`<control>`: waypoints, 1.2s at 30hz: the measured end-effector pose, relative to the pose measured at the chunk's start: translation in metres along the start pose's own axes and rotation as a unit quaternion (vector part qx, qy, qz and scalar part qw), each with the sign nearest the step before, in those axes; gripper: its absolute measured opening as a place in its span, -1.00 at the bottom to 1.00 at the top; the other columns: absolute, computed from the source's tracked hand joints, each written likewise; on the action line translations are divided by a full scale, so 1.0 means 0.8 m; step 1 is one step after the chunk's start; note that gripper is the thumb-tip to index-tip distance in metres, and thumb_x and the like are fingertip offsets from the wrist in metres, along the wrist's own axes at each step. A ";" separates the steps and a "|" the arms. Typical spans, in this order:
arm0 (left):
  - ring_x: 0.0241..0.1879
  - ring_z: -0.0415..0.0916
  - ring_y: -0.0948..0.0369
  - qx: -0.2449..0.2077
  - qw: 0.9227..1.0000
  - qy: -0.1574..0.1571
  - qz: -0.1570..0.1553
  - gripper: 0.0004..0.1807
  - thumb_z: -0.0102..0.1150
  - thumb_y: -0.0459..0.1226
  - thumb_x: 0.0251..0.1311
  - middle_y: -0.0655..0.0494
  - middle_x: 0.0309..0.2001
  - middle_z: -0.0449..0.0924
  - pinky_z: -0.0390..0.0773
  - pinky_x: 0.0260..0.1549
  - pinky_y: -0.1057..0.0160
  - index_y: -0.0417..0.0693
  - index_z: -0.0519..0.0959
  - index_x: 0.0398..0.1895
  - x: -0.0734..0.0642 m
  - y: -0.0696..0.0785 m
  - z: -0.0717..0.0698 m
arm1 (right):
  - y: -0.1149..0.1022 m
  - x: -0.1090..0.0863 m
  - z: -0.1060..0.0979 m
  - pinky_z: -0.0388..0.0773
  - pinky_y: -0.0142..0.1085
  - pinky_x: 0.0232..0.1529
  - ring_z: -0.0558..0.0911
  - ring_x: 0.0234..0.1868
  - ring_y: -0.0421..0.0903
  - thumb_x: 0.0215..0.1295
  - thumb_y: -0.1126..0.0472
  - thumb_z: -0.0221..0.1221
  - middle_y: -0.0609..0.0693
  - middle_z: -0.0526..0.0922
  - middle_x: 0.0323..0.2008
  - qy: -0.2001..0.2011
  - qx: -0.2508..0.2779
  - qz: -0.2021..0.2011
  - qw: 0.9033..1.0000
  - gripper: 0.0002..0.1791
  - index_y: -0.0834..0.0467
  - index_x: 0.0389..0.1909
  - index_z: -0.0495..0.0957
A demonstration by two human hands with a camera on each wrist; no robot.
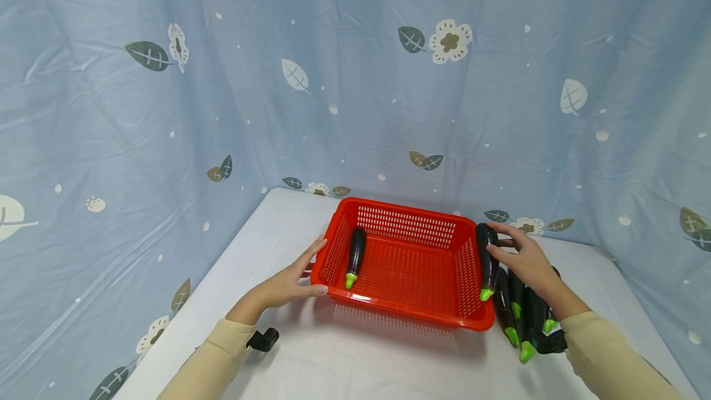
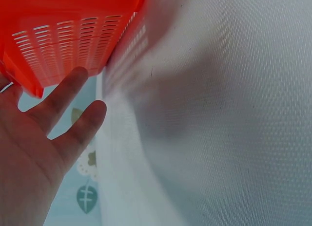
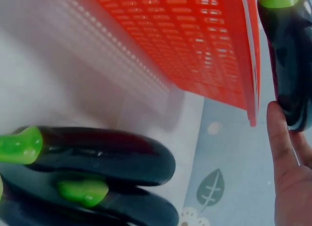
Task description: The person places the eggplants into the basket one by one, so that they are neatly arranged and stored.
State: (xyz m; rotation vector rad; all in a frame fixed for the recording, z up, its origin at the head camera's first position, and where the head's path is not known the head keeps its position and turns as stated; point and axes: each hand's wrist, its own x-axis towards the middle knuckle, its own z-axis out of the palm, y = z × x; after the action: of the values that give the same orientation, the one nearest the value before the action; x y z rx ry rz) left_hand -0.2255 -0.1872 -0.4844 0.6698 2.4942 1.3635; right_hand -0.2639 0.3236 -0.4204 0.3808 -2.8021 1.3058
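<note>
With the right hand (image 1: 524, 261) I see one dark eggplant (image 1: 488, 258) pinched between thumb and fingers, near its rounded end, while its green stem points toward the person. This eggplant is at the right rim of the red basket (image 1: 411, 313); whether it touches the rim, I cannot tell. The left hand (image 1: 286, 283) is at the left end of the basket, with its fingers spread apart and rather straight. Inside the basket, close to the left wall, I find a second eggplant (image 1: 357, 255), lying with its green stem toward the near side. To the right of the basket, on the white table (image 1: 344, 369), several eggplants (image 1: 504, 307) lie close together, partly hidden from me by the right forearm. A small black object (image 1: 263, 339) lies beside the left sleeve.
</note>
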 end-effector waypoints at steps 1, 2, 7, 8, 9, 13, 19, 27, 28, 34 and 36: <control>0.35 0.33 -0.07 0.000 1.000 0.000 0.000 0.12 0.37 -0.03 0.24 0.16 0.66 -0.34 0.42 0.26 -0.13 0.28 -0.21 0.67 0.000 0.000 0.000 | 0.000 0.002 0.001 0.53 0.33 0.05 0.41 0.29 0.44 0.50 0.04 0.17 0.36 0.20 0.48 -0.001 0.000 -0.003 1.000 -0.31 0.13 0.55 0.22; 0.35 0.33 -0.07 0.001 1.000 0.000 0.000 0.12 0.36 -0.03 0.25 0.16 0.66 -0.34 0.43 0.26 -0.13 0.27 -0.21 0.67 0.000 0.000 0.000 | -0.001 0.003 0.003 0.54 0.32 0.05 0.42 0.28 0.43 0.50 0.04 0.17 0.36 0.21 0.48 -0.001 0.001 -0.006 1.000 -0.32 0.13 0.54 0.23; 0.35 0.33 -0.07 -0.001 1.000 -0.002 -0.002 0.12 0.37 -0.03 0.24 0.15 0.66 -0.34 0.42 0.26 -0.13 0.26 -0.21 0.67 0.000 0.000 0.000 | -0.005 0.007 0.009 0.56 0.30 0.04 0.43 0.28 0.41 0.50 0.04 0.17 0.33 0.21 0.48 -0.007 0.008 -0.012 1.000 -0.32 0.12 0.54 0.24; 0.35 0.34 -0.07 -0.001 1.000 -0.002 -0.003 0.12 0.37 -0.03 0.24 0.15 0.66 -0.34 0.42 0.26 -0.13 0.25 -0.21 0.67 0.000 0.000 0.000 | -0.007 0.007 0.010 0.56 0.29 0.04 0.43 0.28 0.40 0.50 0.04 0.17 0.33 0.21 0.48 -0.008 0.010 -0.013 1.000 -0.32 0.13 0.54 0.24; 0.35 0.34 -0.07 -0.002 1.000 -0.002 -0.004 0.12 0.37 -0.03 0.24 0.15 0.66 -0.34 0.42 0.26 -0.12 0.25 -0.21 0.67 0.000 0.000 0.000 | -0.008 0.008 0.010 0.57 0.29 0.03 0.43 0.28 0.40 0.50 0.04 0.17 0.33 0.21 0.48 -0.009 0.012 -0.014 1.000 -0.32 0.14 0.54 0.24; 0.34 0.34 -0.07 -0.003 1.000 -0.002 -0.004 0.12 0.37 -0.04 0.24 0.16 0.66 -0.34 0.42 0.26 -0.12 0.25 -0.21 0.67 0.000 0.001 0.000 | -0.009 0.012 0.014 0.57 0.28 0.03 0.43 0.29 0.39 0.49 0.02 0.17 0.32 0.19 0.49 -0.013 0.015 -0.013 1.000 -0.31 0.13 0.54 0.24; 0.35 0.34 -0.08 -0.003 1.000 -0.002 -0.003 0.12 0.38 -0.04 0.24 0.15 0.66 -0.35 0.42 0.26 -0.12 0.24 -0.21 0.67 -0.001 0.002 0.000 | -0.010 0.018 0.021 0.60 0.25 0.01 0.41 0.30 0.39 0.48 0.00 0.18 0.32 0.15 0.50 -0.017 0.027 0.001 0.999 -0.31 0.10 0.54 0.25; 0.35 0.33 -0.07 -0.003 1.000 -0.001 -0.008 0.12 0.37 -0.03 0.24 0.16 0.66 -0.34 0.43 0.26 -0.12 0.27 -0.20 0.67 -0.001 0.003 0.000 | -0.019 0.028 0.027 0.60 0.22 0.03 0.41 0.30 0.37 0.49 0.00 0.18 0.31 0.23 0.47 -0.022 0.032 0.001 0.999 -0.33 0.08 0.53 0.27; 0.35 0.33 -0.07 -0.003 1.000 -0.001 -0.009 0.12 0.37 -0.03 0.24 0.16 0.66 -0.34 0.43 0.26 -0.13 0.27 -0.20 0.67 -0.001 0.003 0.000 | -0.020 0.029 0.027 0.59 0.22 0.05 0.40 0.30 0.37 0.49 0.01 0.17 0.31 0.24 0.46 -0.023 0.032 0.001 0.999 -0.33 0.08 0.53 0.27; 0.35 0.33 -0.07 -0.004 1.000 -0.002 -0.007 0.12 0.37 -0.03 0.24 0.16 0.66 -0.34 0.42 0.26 -0.13 0.26 -0.20 0.67 -0.001 0.003 0.000 | -0.026 0.036 0.033 0.63 0.17 0.02 0.41 0.30 0.39 0.49 0.01 0.17 0.34 0.26 0.43 -0.036 0.038 0.004 0.999 -0.33 0.08 0.54 0.26; 0.35 0.33 -0.07 -0.001 1.000 -0.002 -0.007 0.12 0.36 -0.02 0.25 0.16 0.66 -0.34 0.43 0.26 -0.12 0.26 -0.21 0.67 -0.002 0.003 0.000 | -0.027 0.038 0.036 0.64 0.15 0.00 0.42 0.29 0.39 0.49 0.02 0.18 0.34 0.29 0.41 -0.040 0.040 0.003 0.998 -0.33 0.07 0.54 0.26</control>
State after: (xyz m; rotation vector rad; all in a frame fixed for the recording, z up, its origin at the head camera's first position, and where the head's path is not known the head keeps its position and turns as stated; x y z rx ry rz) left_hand -0.2237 -0.1866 -0.4824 0.6516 2.4891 1.3590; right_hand -0.2858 0.2824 -0.4192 0.4383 -2.8226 1.4385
